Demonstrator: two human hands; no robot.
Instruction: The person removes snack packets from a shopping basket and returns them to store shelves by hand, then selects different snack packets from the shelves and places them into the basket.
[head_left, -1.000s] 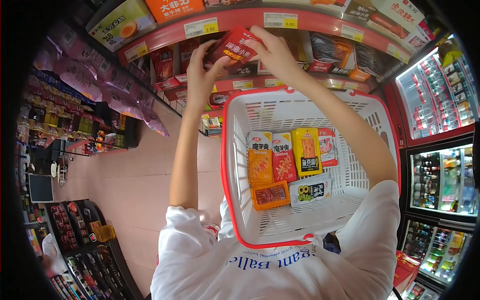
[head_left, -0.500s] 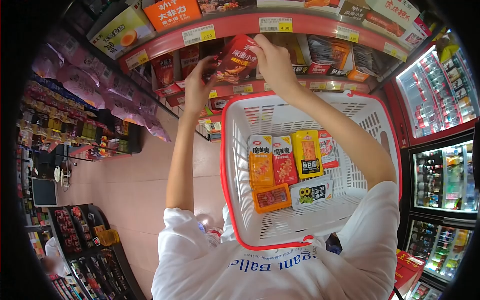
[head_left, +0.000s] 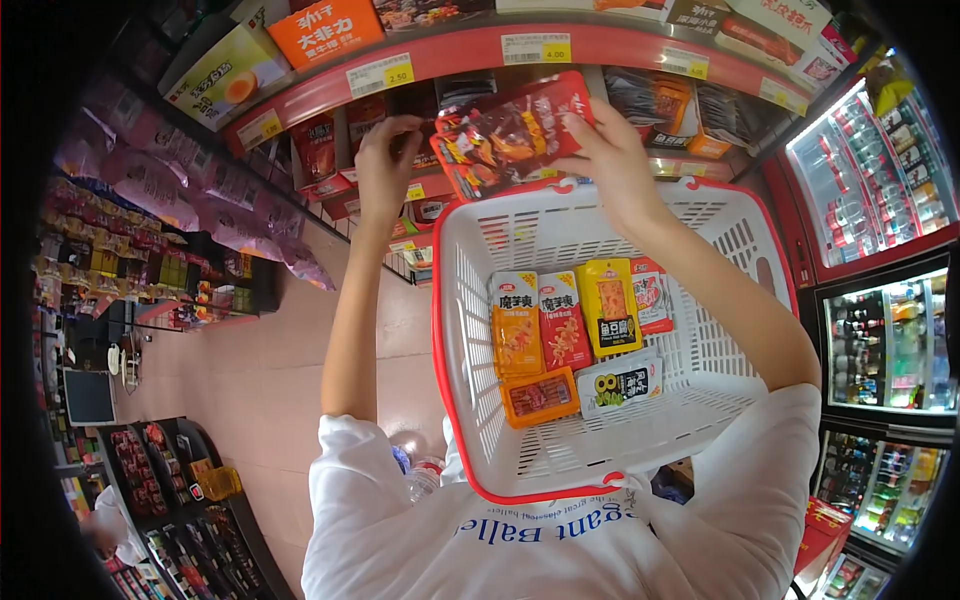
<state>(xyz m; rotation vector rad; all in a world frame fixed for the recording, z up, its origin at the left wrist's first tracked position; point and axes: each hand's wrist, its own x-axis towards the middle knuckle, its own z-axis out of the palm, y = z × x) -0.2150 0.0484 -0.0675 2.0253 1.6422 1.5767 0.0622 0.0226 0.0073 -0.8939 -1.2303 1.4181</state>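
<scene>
My right hand (head_left: pixel 612 150) grips a glossy red snack packet (head_left: pixel 512 135) by its right end, in front of the shelf. The packet is tilted and shows a food picture. To its left, my left hand (head_left: pixel 388 160) is apart from it, with bent fingers and a gap between thumb and forefinger. Below the packet, a white shopping basket (head_left: pixel 690 400) with a red rim holds several snack packs. Among them are an orange pack (head_left: pixel 516 335), a red pack (head_left: pixel 565 325), a yellow pack (head_left: pixel 608 305) and a silvery pack (head_left: pixel 622 385).
A red shelf edge (head_left: pixel 440 70) with price tags runs across the top, with boxed snacks above and below. Lit drink fridges (head_left: pixel 885 340) stand at the right. Hanging snack bags (head_left: pixel 170 170) and a dark display rack (head_left: pixel 190 500) are at the left.
My left hand has let go of the red packet and sits slightly left. My right hand has moved right and down with the packet, turning it to lie more sideways.
</scene>
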